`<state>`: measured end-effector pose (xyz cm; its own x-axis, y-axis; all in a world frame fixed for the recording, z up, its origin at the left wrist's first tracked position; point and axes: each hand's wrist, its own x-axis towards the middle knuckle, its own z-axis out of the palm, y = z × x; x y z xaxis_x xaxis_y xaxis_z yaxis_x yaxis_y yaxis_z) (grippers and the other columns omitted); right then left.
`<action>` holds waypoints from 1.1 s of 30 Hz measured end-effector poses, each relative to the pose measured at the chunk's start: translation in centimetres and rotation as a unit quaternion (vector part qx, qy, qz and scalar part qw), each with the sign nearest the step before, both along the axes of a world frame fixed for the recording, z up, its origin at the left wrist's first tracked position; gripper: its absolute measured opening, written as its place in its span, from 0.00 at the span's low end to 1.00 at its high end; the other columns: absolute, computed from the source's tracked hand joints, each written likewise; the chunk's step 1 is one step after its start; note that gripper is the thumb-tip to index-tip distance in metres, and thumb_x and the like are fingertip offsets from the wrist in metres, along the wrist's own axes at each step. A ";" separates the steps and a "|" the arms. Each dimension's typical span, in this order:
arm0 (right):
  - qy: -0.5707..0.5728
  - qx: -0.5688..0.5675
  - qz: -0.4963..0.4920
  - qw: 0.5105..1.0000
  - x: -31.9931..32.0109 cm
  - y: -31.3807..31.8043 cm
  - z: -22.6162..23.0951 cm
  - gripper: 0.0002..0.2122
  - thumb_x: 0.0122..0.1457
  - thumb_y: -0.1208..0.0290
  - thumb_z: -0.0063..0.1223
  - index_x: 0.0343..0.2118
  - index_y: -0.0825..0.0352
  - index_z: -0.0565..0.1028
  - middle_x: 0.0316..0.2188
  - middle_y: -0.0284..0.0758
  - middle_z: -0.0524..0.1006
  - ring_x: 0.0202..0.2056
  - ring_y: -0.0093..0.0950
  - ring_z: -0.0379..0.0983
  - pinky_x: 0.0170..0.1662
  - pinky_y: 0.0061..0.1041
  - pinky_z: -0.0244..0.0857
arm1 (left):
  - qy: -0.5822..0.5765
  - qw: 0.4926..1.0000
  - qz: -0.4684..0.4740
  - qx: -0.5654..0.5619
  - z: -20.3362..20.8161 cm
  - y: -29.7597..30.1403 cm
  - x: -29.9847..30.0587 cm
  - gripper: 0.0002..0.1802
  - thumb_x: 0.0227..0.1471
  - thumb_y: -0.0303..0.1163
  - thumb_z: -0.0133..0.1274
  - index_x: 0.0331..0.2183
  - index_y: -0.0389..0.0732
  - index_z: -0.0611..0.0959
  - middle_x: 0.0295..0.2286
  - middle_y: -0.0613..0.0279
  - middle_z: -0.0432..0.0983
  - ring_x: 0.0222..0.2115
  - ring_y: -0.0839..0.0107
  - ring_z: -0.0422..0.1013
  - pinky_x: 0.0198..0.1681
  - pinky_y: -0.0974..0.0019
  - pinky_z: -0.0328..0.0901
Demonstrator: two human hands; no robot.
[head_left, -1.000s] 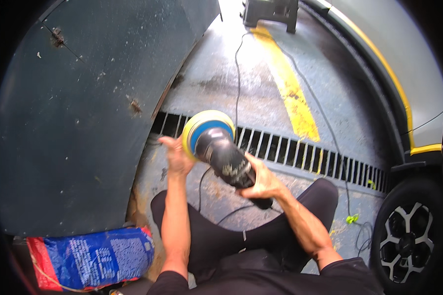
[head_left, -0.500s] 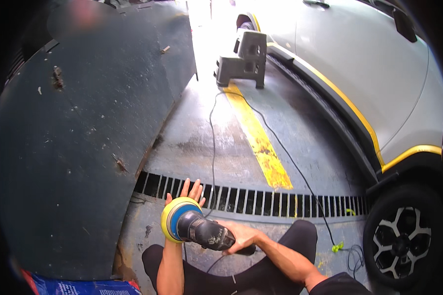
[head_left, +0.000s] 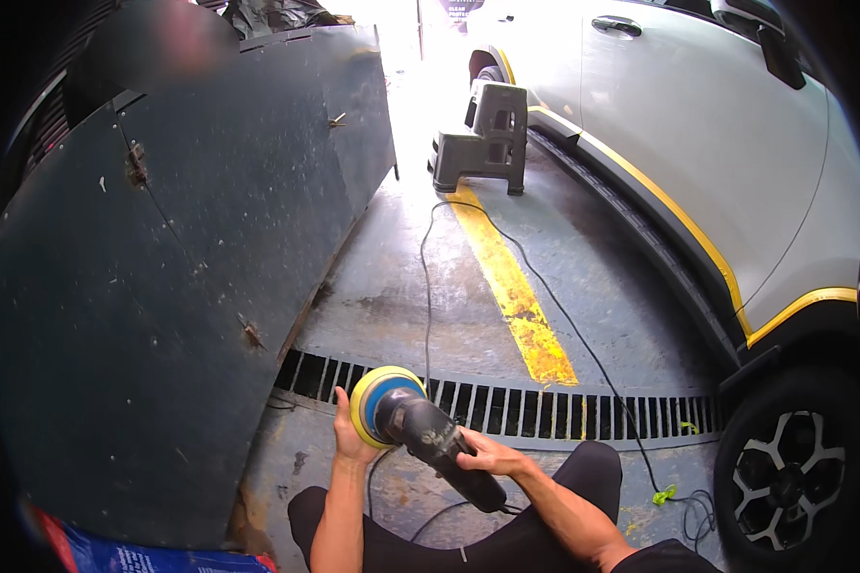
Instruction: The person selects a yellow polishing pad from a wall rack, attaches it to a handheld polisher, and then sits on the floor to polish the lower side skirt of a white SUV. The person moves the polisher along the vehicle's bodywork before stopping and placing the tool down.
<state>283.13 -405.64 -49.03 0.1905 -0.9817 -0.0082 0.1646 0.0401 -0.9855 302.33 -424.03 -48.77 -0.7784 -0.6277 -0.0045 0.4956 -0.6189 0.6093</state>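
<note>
A black polisher [head_left: 430, 435], with a blue backing plate and a yellow foam pad [head_left: 361, 404], is in front of me above my lap. My right hand [head_left: 487, 453] is closed round its body, thumb on the near side. At the pad's left rim is my left hand [head_left: 351, 439], thumb stretched upward and palm toward the pad. Its other fingers are mostly hidden behind the pad, and whether they touch it I cannot tell. A dark power cord [head_left: 426, 286] loops from near the tool across the floor.
A floor drain grate [head_left: 506, 409] crosses ahead of my knees. Large dark panels [head_left: 182, 286] stand at left, with a blue and red bag [head_left: 153, 559] below. On the right is a pale car [head_left: 678, 143] with a black wheel [head_left: 784, 482]. A grey step stool [head_left: 492, 138] stands farther off.
The polisher's pad has shifted right and its rear end has swung down. My left hand, earlier with fingers stretched out beyond the pad, is now at its left rim. The view has tilted up slightly.
</note>
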 end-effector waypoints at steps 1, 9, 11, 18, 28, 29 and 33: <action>0.001 0.015 -0.007 1.000 0.2 0.0 -0.4 0.48 0.58 0.32 0.54 0.67 0.72 0.59 0.57 0.43 0.69 0.59 0.31 0.64 0.63 0.34 0.58 | 0.007 1.000 0.001 -0.001 -0.2 0.0 -0.2 0.50 0.63 0.71 0.31 0.57 0.31 0.75 0.52 0.45 0.77 0.53 0.54 0.75 0.59 0.49 0.68; 0.052 0.067 -0.166 0.982 0.4 -1.6 -3.7 0.40 0.58 0.27 0.47 0.49 0.70 0.73 0.35 0.29 0.75 0.39 0.21 0.72 0.42 0.24 0.71 | -0.019 0.993 0.090 0.071 -3.2 -0.5 -2.2 0.50 0.63 0.72 0.29 0.57 0.34 0.76 0.54 0.51 0.76 0.56 0.57 0.72 0.63 0.51 0.63; 0.077 0.031 -0.199 0.976 0.3 -1.9 -4.0 0.38 0.60 0.28 0.47 0.46 0.69 0.75 0.35 0.27 0.74 0.39 0.19 0.70 0.42 0.23 0.70 | -0.022 0.995 0.081 0.059 -4.0 -0.6 -2.4 0.46 0.65 0.69 0.29 0.58 0.36 0.76 0.54 0.53 0.76 0.57 0.59 0.71 0.63 0.52 0.62; -0.019 0.073 -0.201 0.977 1.8 -2.3 -3.6 0.31 0.54 0.47 0.70 0.46 0.69 0.70 0.29 0.34 0.77 0.27 0.26 0.79 0.31 0.27 0.75 | -0.129 0.985 0.109 -0.020 -7.0 -1.1 -2.7 0.42 0.68 0.66 0.29 0.54 0.37 0.78 0.50 0.56 0.79 0.53 0.65 0.74 0.60 0.56 0.64; 0.085 0.163 -0.206 0.961 3.6 -3.5 -9.9 0.41 0.45 0.45 0.75 0.53 0.75 0.71 0.40 0.43 0.80 0.38 0.28 0.79 0.42 0.29 0.74 | -0.332 0.911 0.202 0.141 -17.8 0.1 -2.2 0.44 0.62 0.70 0.39 0.58 0.40 0.75 0.55 0.50 0.74 0.52 0.53 0.74 0.56 0.47 0.69; 0.098 0.173 -0.202 0.959 3.8 -3.6 -10.4 0.42 0.45 0.44 0.74 0.53 0.75 0.71 0.41 0.43 0.80 0.39 0.29 0.79 0.44 0.30 0.73 | -0.329 0.910 0.203 0.146 -18.7 -0.1 -2.0 0.45 0.62 0.71 0.39 0.59 0.40 0.75 0.55 0.50 0.73 0.53 0.52 0.74 0.56 0.46 0.70; 0.103 0.163 -0.207 0.959 4.5 -3.5 -11.9 0.44 0.44 0.42 0.74 0.54 0.76 0.71 0.43 0.45 0.80 0.42 0.31 0.79 0.48 0.31 0.72 | -0.337 0.908 0.191 0.159 -21.5 -0.7 -1.0 0.48 0.60 0.75 0.34 0.58 0.41 0.75 0.55 0.51 0.74 0.55 0.53 0.72 0.57 0.44 0.67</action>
